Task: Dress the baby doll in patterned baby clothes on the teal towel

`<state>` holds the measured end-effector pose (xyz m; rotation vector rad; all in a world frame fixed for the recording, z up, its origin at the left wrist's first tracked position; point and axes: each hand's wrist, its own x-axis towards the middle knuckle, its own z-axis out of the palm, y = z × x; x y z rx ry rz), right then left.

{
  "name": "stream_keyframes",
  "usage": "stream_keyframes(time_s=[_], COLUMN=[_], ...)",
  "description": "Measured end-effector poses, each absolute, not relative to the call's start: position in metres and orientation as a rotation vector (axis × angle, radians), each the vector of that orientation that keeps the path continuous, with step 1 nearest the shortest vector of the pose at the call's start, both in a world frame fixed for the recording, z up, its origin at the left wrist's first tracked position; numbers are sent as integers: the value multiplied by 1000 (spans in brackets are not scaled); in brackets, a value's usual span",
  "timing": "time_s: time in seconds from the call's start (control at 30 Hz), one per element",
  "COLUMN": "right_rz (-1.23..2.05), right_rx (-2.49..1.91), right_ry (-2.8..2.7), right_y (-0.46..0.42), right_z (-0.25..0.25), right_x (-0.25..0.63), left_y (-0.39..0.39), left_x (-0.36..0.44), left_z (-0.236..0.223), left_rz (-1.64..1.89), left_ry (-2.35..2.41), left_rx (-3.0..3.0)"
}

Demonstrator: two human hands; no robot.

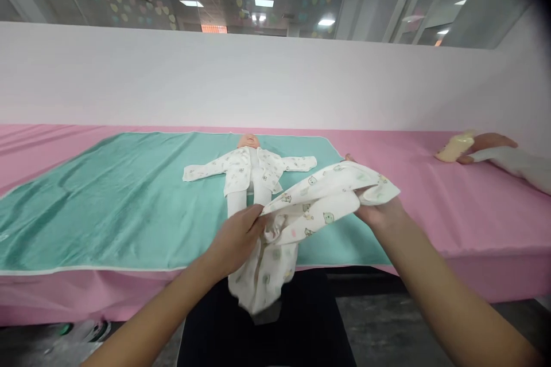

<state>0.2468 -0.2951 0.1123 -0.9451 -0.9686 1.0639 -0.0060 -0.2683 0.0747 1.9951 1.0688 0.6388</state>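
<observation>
My left hand pinches the gathered edge of a white baby garment printed with small green and yellow animals. Under its far end lies my right hand, holding the cloth up, with its fingers partly hidden by the folds. The lower part of the garment hangs over the table's front edge, above my dark-clad lap. Just beyond it a baby doll lies on its back, head away from me. The doll wears an open white printed jacket with both sleeves spread out, and its legs are white.
A teal blanket covers much of the pink-covered table. At the far right sit a pale yellow bottle and a white-clothed shape I cannot make out. Behind stands a white wall with glass above. Clear containers are below left.
</observation>
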Motion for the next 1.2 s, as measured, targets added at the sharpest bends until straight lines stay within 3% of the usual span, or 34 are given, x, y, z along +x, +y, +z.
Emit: stream_keyframes(time_s=[0.13,0.3,0.37,0.53,0.6,0.67,0.8,1.0,1.07,1.2], right_rz=[1276,1047,820,-164,-305,-263,-36,928,1144,1110], right_rx=[-857,-922,-961,-1177,-1089,-989,-1163,-1278,-1184,-1085], right_ry=[-774,-916,-1016,-1303,-1648,-1920,-1910,-1360,-1191,-1245], right_y=[-288,-280,-281,-318,-342,-360,-367,-353,-351,-348], right_z=[98,110,113,95,80,64,50,89,104,120], right_x=[254,267,261,207,180,157,140,158,156,149], left_y=[-256,-256,-255,-247,-246,-248,-266,-306,-318,-335], left_x=[-23,-28,-25,-13,-7,-2,3,-16,-21,-29], left_z=[89,119,124,117,114,114,118,111,104,102], left_rz=[717,770,777,816,823,818,818,1165,1105,863], left_ry=[1206,1046,954,877,914,963,976,904,754,665], left_rx=[2100,1593,1381,968,878,825,948,2063,2473,2656])
